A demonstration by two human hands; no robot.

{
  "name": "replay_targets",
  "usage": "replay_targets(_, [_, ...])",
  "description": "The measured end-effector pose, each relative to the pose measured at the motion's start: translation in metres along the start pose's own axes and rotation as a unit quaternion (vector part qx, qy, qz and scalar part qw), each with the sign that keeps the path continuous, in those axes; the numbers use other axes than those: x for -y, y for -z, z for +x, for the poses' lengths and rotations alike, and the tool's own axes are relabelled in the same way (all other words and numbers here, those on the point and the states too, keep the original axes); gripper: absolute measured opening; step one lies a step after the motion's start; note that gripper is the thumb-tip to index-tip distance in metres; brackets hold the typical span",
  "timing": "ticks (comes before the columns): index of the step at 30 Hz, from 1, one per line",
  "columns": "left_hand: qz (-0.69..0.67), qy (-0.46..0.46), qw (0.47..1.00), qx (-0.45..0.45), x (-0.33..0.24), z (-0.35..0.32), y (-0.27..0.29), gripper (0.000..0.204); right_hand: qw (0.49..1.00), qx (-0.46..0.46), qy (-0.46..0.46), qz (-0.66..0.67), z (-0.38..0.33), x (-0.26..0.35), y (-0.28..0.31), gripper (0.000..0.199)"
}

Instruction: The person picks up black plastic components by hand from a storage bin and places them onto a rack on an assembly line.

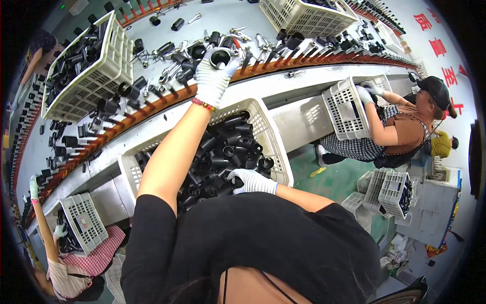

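My left hand (212, 76) curls round a black cup (220, 60) — seemingly placing, calling for alignment; right hand (252, 181) half-curled, hold unclear.

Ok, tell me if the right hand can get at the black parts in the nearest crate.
Yes, most likely: the right hand rests among the black parts, and the nearest crate is open on top. The left forearm crosses over the crate's left side but leaves that hand's side free.
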State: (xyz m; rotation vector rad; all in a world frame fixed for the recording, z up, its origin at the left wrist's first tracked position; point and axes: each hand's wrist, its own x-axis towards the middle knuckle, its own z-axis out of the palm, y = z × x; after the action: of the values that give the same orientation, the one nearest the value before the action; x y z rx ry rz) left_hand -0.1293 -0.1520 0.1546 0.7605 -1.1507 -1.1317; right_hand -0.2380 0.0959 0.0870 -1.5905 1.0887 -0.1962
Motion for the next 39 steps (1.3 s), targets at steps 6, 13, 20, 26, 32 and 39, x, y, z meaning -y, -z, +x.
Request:
replay_targets(6, [-0.097, 0.064, 0.992, -0.048, 0.042, 0.045, 0.002, 0.025, 0.991, 0.016, -0.013, 0.131, -0.001, -0.017, -0.001, 0.032])
replay_targets(13, [0.201, -0.041, 0.978, 0.021, 0.061, 0.025, 0.059, 0.025, 0.912, -0.364, 0.031, 0.187, 0.030, 0.027, 0.125, 0.020])
replay_targets(20, [0.125, 0.073, 0.987, -0.063, 0.052, 0.028, 0.098, 0.029, 0.691, -0.701, 0.132, -0.118, 0.108, -0.002, 0.341, 0.026])
replay_targets(26, [0.129, 0.056, 0.980, -0.139, 0.042, 0.012, 0.133, 0.031, 0.815, -0.524, 0.055, -0.242, 0.152, 0.046, 0.311, 0.026])
replay_targets(32, [0.096, 0.047, 0.979, -0.173, 0.029, 0.002, 0.181, 0.021, 0.825, -0.516, 0.133, -0.187, 0.168, 0.060, 0.278, 0.018])
replay_targets(39, [0.339, 0.089, 0.923, -0.157, -0.021, -0.026, 0.200, 0.065, 0.848, -0.480, 0.133, -0.182, 0.186, 0.076, 0.247, 0.020])
